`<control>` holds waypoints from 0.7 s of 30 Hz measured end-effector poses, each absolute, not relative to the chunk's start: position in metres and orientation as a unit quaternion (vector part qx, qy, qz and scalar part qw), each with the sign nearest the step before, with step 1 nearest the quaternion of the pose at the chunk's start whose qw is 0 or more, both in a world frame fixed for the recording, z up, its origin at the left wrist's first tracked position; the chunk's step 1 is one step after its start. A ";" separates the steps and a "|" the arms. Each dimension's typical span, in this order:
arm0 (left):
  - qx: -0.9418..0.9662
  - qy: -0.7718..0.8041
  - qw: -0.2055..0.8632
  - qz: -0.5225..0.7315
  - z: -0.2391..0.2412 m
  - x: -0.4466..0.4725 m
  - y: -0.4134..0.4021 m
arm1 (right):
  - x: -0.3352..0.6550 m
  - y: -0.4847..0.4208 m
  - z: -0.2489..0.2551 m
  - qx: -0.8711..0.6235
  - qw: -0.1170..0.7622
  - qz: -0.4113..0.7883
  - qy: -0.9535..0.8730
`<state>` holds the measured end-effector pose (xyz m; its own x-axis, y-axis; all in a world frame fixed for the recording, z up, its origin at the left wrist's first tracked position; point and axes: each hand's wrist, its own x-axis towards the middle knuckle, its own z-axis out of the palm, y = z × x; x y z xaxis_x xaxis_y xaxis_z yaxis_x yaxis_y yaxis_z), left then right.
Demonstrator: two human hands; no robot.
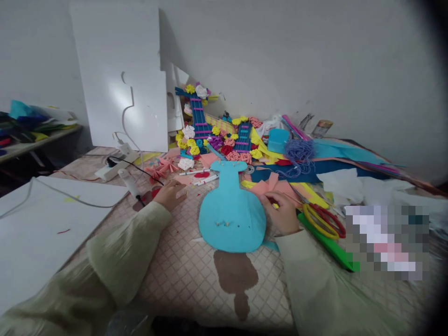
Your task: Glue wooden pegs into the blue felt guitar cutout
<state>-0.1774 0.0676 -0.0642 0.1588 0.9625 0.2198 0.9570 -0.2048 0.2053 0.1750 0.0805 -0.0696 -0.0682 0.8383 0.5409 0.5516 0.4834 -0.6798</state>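
Turquoise guitar-shaped cutout (231,200) is best kept flat, back from the near edge of the table (178,270); left hand (170,196) fingers are seen slack, unloaded, but grip of right hand (284,214) cannot be determined.

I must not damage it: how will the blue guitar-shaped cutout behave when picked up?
The blue guitar-shaped cutout is probably light, since it looks flat. It may bend at its narrow neck. The small pegs on it could perhaps snag.
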 end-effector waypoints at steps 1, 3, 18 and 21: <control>0.765 0.629 0.013 0.139 -0.067 -0.177 0.077 | 0.175 0.081 -0.071 -0.485 0.481 0.146 -0.715; 0.770 0.627 0.022 0.115 -0.072 -0.179 0.089 | 0.176 0.082 -0.073 -0.482 0.483 0.143 -0.717; 0.760 0.631 0.095 0.119 -0.064 -0.184 0.088 | 0.178 0.084 -0.072 -0.480 0.489 0.154 -0.712; 0.749 0.630 0.079 0.188 -0.047 -0.173 0.071 | 0.179 0.084 -0.071 -0.477 0.493 0.166 -0.708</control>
